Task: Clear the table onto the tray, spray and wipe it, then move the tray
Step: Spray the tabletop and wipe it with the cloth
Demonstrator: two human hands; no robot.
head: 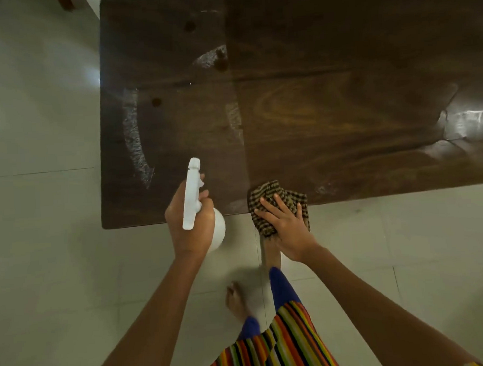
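A dark wooden table fills the upper part of the head view, with whitish wet streaks on its left half. My left hand grips a white spray bottle at the table's near edge, nozzle pointing away over the tabletop. My right hand presses flat on a brown checked cloth that lies on the near edge and hangs partly over it. No tray is in view.
Pale floor tiles surround the table on the left and in front. My bare feet and a striped garment show below the hands. A bright glare patch sits on the table's right side.
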